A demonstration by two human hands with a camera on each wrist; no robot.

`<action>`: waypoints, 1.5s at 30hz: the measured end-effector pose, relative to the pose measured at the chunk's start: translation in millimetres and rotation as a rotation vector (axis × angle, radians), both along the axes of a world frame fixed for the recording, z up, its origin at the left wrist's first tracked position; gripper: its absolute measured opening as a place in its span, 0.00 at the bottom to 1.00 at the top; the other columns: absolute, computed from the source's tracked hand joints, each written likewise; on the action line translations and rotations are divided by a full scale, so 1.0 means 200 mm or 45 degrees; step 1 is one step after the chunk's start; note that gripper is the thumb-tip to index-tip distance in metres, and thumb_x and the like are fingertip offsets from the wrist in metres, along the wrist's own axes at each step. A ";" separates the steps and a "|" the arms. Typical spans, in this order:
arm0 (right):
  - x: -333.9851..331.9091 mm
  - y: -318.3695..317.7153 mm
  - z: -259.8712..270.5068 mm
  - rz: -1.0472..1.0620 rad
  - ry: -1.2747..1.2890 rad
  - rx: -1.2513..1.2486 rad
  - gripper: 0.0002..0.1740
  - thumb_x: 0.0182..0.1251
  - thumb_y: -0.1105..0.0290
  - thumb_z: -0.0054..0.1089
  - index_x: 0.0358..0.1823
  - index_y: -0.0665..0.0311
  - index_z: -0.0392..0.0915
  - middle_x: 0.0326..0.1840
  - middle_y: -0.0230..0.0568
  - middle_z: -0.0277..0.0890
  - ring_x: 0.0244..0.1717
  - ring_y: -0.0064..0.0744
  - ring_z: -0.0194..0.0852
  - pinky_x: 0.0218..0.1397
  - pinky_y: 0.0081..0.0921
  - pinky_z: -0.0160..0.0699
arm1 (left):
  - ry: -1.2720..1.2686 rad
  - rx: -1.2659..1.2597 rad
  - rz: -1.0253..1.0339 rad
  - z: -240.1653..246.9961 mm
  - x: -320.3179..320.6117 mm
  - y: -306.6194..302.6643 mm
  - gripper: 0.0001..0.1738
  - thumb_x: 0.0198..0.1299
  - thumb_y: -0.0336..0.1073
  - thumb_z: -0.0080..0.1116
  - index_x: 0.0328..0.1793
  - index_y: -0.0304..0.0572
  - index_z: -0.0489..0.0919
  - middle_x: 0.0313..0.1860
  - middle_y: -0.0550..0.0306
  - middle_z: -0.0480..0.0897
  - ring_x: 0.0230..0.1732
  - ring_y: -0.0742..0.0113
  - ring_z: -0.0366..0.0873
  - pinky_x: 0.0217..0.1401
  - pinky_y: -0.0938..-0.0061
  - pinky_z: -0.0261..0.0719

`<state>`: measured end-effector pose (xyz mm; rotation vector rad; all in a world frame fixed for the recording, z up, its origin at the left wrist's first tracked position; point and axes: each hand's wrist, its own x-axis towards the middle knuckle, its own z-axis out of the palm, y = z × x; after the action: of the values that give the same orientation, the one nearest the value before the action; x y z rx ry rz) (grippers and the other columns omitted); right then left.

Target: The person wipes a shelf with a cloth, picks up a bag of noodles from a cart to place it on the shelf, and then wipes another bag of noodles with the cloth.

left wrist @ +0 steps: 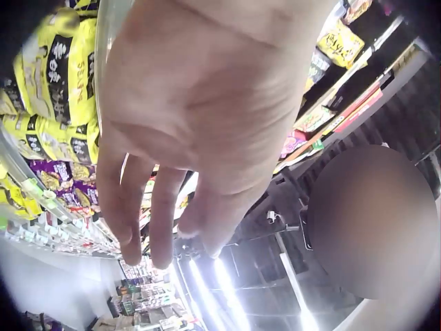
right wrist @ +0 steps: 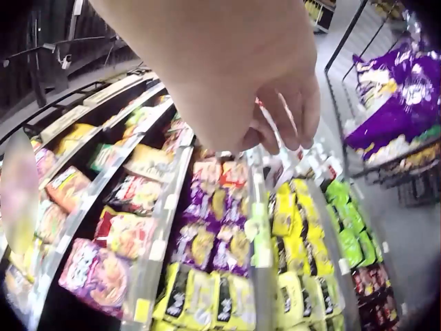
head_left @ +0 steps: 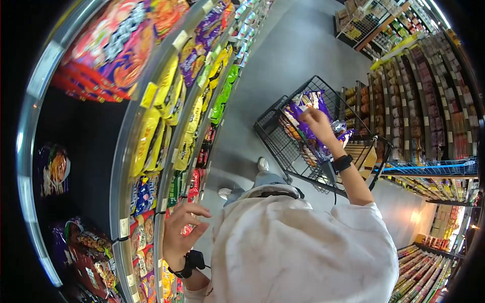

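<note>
My left hand (head_left: pixel 183 227) hovers beside the shelf fronts, fingers loosely bent and spread. In the left wrist view the palm and separated fingers show nothing held. My right hand (head_left: pixel 317 124) is over the black wire cart (head_left: pixel 273 126), its fingers loosely curled. Below it in the cart lie shiny purple packs (head_left: pixel 316 101) of packaged food, overlapping the hand in the head view. From the right wrist, a purple pack (right wrist: pixel 403 103) appears to the right, apart from the fingers, and no held item shows.
Left of me rise tiered shelves with yellow packs (head_left: pixel 146 139), green packs (head_left: pixel 222 103) and large red multipacks (head_left: pixel 108 50). Racks of small packaged goods (head_left: pixel 419 96) stand beyond the cart to the right. Grey floor (head_left: pixel 293 45) runs ahead between them.
</note>
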<state>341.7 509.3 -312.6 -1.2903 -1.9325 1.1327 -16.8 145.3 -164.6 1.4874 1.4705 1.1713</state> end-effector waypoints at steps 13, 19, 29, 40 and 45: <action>0.53 0.51 -0.97 0.178 -0.655 0.069 0.25 0.63 0.60 0.74 0.56 0.69 0.80 0.48 0.56 0.86 0.52 0.63 0.86 0.57 0.48 0.84 | -0.278 -0.548 0.604 -0.07 0.51 0.71 0.09 0.74 0.29 0.61 0.56 0.34 0.82 0.51 0.55 0.87 0.53 0.70 0.84 0.60 0.74 0.80; 0.44 0.56 -0.43 0.533 -0.356 0.126 0.11 0.69 0.72 0.65 0.47 0.68 0.75 0.38 0.60 0.80 0.43 0.66 0.80 0.45 0.51 0.77 | -0.332 -0.522 0.638 -0.09 0.54 0.82 0.09 0.78 0.30 0.59 0.57 0.34 0.82 0.50 0.56 0.87 0.54 0.70 0.85 0.62 0.73 0.80; -0.02 0.20 0.88 1.161 -0.504 0.393 0.07 0.63 0.80 0.60 0.41 0.65 0.74 0.34 0.54 0.79 0.35 0.63 0.78 0.37 0.50 0.75 | 0.093 -0.160 0.511 -0.31 0.45 0.88 0.65 0.50 0.50 0.86 0.88 0.38 0.57 0.80 0.40 0.68 0.79 0.47 0.70 0.81 0.54 0.68; -1.00 -0.45 1.32 1.429 0.149 1.273 0.12 0.60 0.77 0.68 0.45 0.66 0.82 0.56 0.45 0.86 0.54 0.51 0.86 0.57 0.41 0.85 | -0.241 0.061 0.666 -0.08 0.23 0.06 0.32 0.63 0.36 0.78 0.71 0.37 0.80 0.66 0.50 0.85 0.65 0.65 0.83 0.70 0.67 0.80; -1.29 -0.82 1.28 1.281 0.606 1.232 0.23 0.57 0.73 0.77 0.56 0.63 0.84 0.65 0.50 0.79 0.67 0.58 0.78 0.69 0.49 0.78 | -0.583 0.308 1.270 0.04 0.16 -0.28 0.21 0.69 0.30 0.72 0.66 0.34 0.83 0.58 0.56 0.88 0.57 0.73 0.84 0.62 0.73 0.82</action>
<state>83.5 346.3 -57.4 0.4785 -2.2457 0.5750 15.7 88.7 -156.8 0.4648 1.7975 2.1489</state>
